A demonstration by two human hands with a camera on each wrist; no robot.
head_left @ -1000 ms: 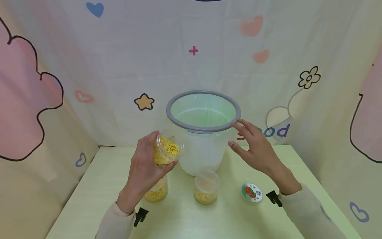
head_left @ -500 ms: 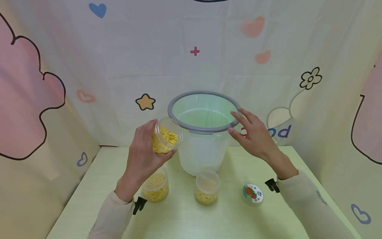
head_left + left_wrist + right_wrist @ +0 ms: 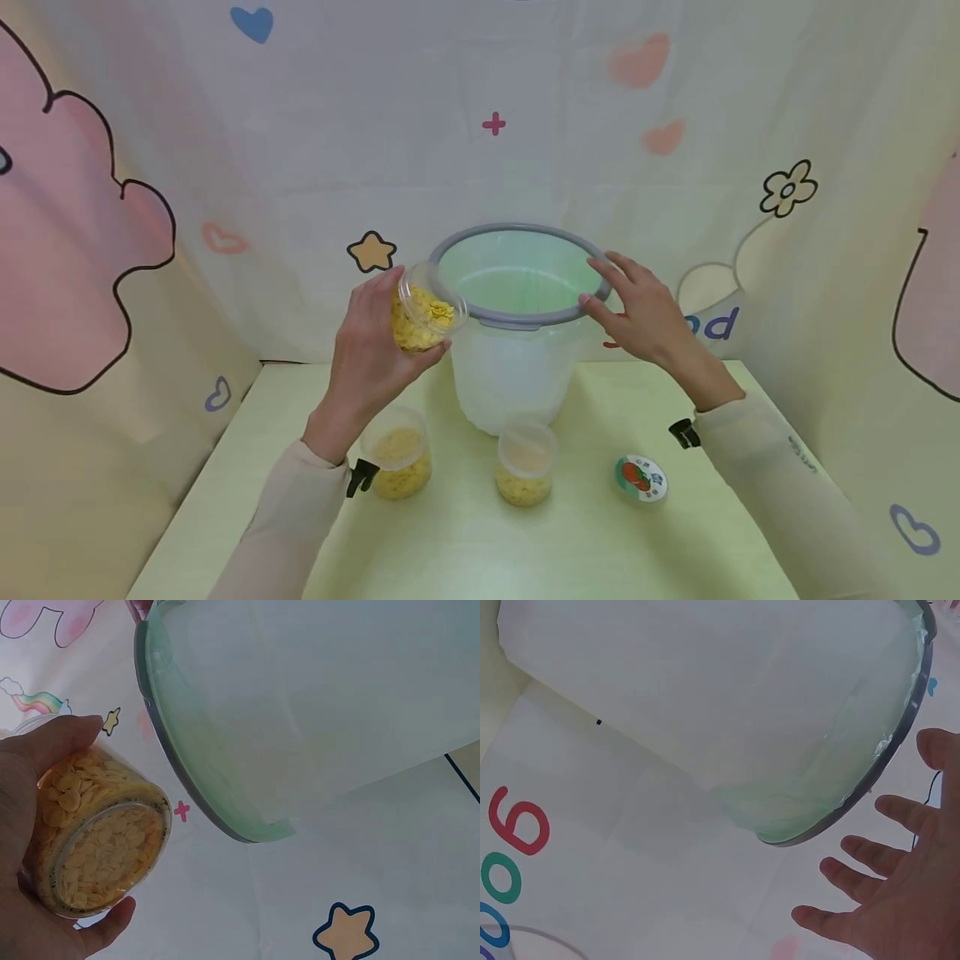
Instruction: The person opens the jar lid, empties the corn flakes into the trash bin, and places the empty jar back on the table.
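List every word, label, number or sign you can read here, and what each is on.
"good": on the wall cloth, partly covered in the head view.
"+": on the wall cloth too.
Round lid: print too small to read.
Right sleeve: print too blurred to read.

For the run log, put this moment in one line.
left hand: holds tilted flake jar | right hand: spread, near bin rim | table: two more jars

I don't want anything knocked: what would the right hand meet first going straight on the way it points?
Probably the bin, at its grey rim; the right hand looks very near it, though depth and any contact are unclear.
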